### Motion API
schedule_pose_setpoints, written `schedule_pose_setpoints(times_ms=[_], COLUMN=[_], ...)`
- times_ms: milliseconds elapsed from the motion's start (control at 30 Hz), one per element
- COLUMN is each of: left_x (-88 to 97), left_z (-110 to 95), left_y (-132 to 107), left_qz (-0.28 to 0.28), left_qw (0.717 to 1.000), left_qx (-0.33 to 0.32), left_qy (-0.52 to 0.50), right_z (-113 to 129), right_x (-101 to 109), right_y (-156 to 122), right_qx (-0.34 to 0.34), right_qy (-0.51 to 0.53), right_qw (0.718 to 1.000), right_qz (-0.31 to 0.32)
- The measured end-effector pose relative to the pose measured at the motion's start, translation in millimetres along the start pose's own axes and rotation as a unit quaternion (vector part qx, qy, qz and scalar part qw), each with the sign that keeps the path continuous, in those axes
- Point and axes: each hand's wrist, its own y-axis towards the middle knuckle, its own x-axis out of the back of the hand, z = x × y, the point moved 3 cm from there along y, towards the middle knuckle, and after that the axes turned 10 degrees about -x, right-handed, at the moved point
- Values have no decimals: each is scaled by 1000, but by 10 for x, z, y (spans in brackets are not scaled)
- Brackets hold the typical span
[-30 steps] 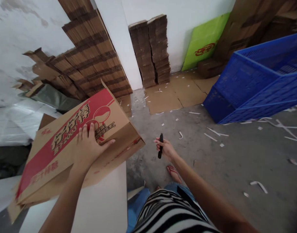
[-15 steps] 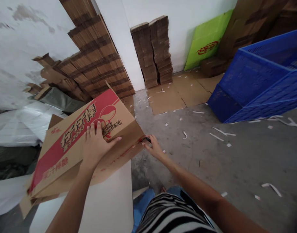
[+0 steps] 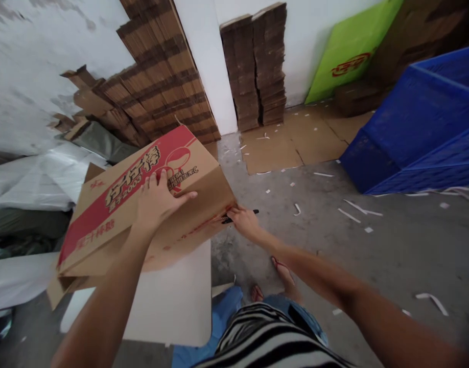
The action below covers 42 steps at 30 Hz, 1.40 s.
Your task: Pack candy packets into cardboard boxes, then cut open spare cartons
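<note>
A large brown cardboard carton [image 3: 131, 225] with a red band and printed characters lies tilted on a white table [image 3: 181, 306]. My left hand [image 3: 156, 202] rests flat on its printed face, fingers spread and thumb pointing right. At the carton's right-hand corner, my right hand [image 3: 242, 221] is closed round a slim black pen-like tool [image 3: 256, 211], whose two ends stick out of the fist. Its fingertips touch the carton's edge by some red print. The exact kind of tool cannot be made out.
Flattened cartons stand stacked by the wall [image 3: 253, 71] and at the left [image 3: 161, 66]. A blue plastic crate [image 3: 403, 133] is on the right, near a green board [image 3: 345, 56]. White paper strips litter the floor. Silvery wrapped bundles [image 3: 35, 179] lie left.
My right hand has shifted slightly at the carton's corner, and more of the black tool shows beside it. My left hand stays on the printed face. The view has moved a little.
</note>
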Motion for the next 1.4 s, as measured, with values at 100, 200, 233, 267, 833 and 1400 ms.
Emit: schedule_pose_setpoints(times_ms=[100, 200, 233, 267, 833, 1400], left_x=[69, 139, 158, 172, 132, 579], left_z=[111, 80, 40, -5, 101, -149], left_y=[153, 202, 183, 147, -329, 1065], left_qz=[28, 40, 40, 39, -13, -163], left_qw=[999, 998, 998, 998, 999, 979], left_qx=[16, 7, -1, -8, -32, -106], left_qy=[-30, -43, -45, -46, -33, 64], right_z=[-3, -8, 3, 27, 868, 1143], right_x=[-27, -53, -58, -61, -358, 709], right_y=[-204, -319, -320, -305, -137, 111], right_qx=[34, 41, 41, 46, 3, 28], right_qy=[-16, -17, -19, -24, -34, 31], right_qw=[999, 998, 998, 998, 997, 988], right_qz=[-30, -45, -43, -41, -69, -151])
